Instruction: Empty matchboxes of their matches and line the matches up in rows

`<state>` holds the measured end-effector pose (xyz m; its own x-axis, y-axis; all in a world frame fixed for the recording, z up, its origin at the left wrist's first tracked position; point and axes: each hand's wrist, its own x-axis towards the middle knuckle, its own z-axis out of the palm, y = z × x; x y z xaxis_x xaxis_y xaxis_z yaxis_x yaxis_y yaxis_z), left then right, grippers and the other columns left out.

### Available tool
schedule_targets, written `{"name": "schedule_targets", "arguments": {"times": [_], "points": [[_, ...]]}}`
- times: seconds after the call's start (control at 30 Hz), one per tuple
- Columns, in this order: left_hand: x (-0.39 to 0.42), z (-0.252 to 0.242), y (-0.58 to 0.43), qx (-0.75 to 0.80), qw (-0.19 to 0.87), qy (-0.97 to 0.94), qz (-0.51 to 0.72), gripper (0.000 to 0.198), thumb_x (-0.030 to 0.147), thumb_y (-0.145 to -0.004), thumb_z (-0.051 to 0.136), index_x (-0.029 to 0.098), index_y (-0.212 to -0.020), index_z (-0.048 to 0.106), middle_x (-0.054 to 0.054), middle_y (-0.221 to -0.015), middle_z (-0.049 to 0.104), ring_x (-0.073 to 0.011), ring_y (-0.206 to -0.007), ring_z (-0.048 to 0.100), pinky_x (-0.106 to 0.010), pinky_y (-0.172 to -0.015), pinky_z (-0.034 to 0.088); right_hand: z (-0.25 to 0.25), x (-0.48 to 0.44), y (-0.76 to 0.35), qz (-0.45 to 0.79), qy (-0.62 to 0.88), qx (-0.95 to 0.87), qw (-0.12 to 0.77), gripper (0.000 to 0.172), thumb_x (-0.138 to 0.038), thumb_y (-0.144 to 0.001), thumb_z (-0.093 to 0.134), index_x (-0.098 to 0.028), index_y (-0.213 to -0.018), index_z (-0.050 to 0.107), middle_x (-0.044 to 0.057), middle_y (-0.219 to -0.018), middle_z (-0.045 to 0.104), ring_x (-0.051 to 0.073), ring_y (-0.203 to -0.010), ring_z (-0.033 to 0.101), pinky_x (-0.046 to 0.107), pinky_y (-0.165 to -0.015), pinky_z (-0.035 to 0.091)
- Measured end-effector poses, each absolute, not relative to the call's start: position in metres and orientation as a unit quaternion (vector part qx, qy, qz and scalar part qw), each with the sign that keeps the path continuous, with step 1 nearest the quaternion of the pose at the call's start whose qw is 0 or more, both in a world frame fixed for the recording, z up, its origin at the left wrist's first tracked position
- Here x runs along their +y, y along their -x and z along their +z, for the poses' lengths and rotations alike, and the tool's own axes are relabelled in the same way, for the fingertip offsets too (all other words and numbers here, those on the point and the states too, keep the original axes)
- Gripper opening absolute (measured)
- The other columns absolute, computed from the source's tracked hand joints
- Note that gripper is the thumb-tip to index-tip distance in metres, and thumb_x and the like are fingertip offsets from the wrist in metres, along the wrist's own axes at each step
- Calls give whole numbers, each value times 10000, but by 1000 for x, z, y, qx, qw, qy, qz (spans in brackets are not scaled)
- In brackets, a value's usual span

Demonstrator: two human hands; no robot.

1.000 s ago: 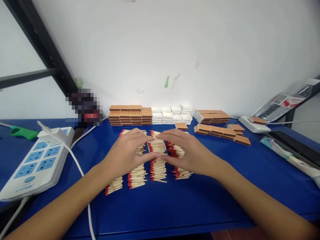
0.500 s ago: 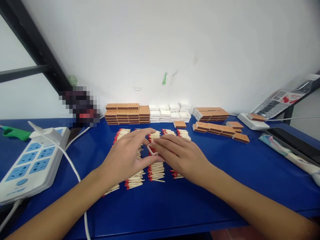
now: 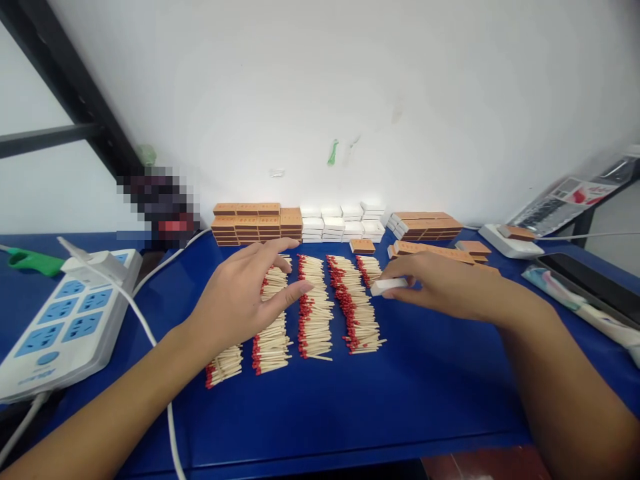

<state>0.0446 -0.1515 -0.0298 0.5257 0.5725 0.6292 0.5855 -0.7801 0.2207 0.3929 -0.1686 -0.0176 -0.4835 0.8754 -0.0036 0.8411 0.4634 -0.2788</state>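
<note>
My right hand (image 3: pixel 425 283) pinches a white matchbox tray (image 3: pixel 389 287) between thumb and fingers, just right of the match rows. What lies inside the tray is hidden. My left hand (image 3: pixel 245 287) hovers with thumb and fingers apart and holds nothing. Under and beside it run several rows of red-headed matches (image 3: pixel 315 313) on the blue table (image 3: pixel 350 407). Behind them, against the wall, stand a stack of brown matchbox sleeves (image 3: pixel 245 227) and a stack of white trays (image 3: pixel 333 225). A single brown matchbox (image 3: pixel 362 246) lies before the white stack.
More brown matchboxes (image 3: pixel 425 225) are stacked at the back right. A power strip (image 3: pixel 70 320) with a white cable (image 3: pixel 150 333) lies at the left, near a green-handled tool (image 3: pixel 35 263). A dark phone (image 3: pixel 590 283) and a plastic packet (image 3: pixel 580 310) lie at the right.
My right hand has moved right, away from the left hand, carrying the white tray. My left hand has stayed nearly in place, its fingers apart.
</note>
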Motion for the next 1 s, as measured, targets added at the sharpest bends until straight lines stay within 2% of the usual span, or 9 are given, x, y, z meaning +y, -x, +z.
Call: {"name": "schedule_targets", "arguments": {"times": [0.17, 0.37, 0.63, 0.73, 0.87, 1.0], "points": [[-151, -32, -44, -330, 11, 874, -355, 514, 558, -1003, 643, 207, -1373, 575, -31, -1004, 770, -237, -1012, 737, -397, -945, 562, -21, -170, -391, 180, 512, -840, 4, 245, -454, -977, 614, -278, -1040, 772, 33, -980, 783, 252, -839, 702, 345, -683, 467], [-149, -32, -43, -324, 22, 875, -359, 496, 543, -1012, 638, 195, -1361, 582, -34, -991, 768, -236, -990, 736, -413, -937, 568, -21, -162, -394, 155, 531, -832, 42, 307, -494, -984, 600, -288, -1157, 748, 55, -1120, 774, 273, -960, 701, 371, -760, 502], [-150, -32, -44, -318, 21, 876, -362, 469, 535, -1009, 644, 193, -1328, 603, -40, -999, 776, -244, -1001, 737, -417, -941, 571, -22, -156, -395, 136, 545, -824, 80, 288, -485, -958, 611, -275, -1092, 753, 76, -1113, 772, 272, -976, 698, 384, -785, 516], [-150, -32, -44, -316, 20, 877, -363, 455, 516, -1008, 653, 178, -1311, 613, -40, -985, 775, -243, -993, 736, -420, -951, 569, -21, -158, -397, 134, 558, -816, 73, 343, -543, -903, 678, -279, -1111, 747, 77, -1138, 766, 284, -986, 697, 380, -776, 523], [-149, -33, -44, -315, 20, 877, -361, 456, 512, -1007, 655, 166, -1303, 625, -43, -976, 773, -240, -967, 735, -418, -929, 573, -21, -163, -396, 150, 578, -802, 21, 469, -575, -776, 802, -276, -1130, 731, 75, -1144, 754, 295, -951, 696, 377, -723, 529], [-149, -33, -43, -315, 18, 878, -360, 441, 521, -1009, 647, 171, -1276, 642, -43, -971, 775, -237, -944, 735, -409, -892, 572, -20, -164, -387, 143, 581, -801, 10, 352, -506, -803, 769, -260, -1052, 735, 68, -1103, 754, 278, -911, 691, 370, -700, 515]]}}
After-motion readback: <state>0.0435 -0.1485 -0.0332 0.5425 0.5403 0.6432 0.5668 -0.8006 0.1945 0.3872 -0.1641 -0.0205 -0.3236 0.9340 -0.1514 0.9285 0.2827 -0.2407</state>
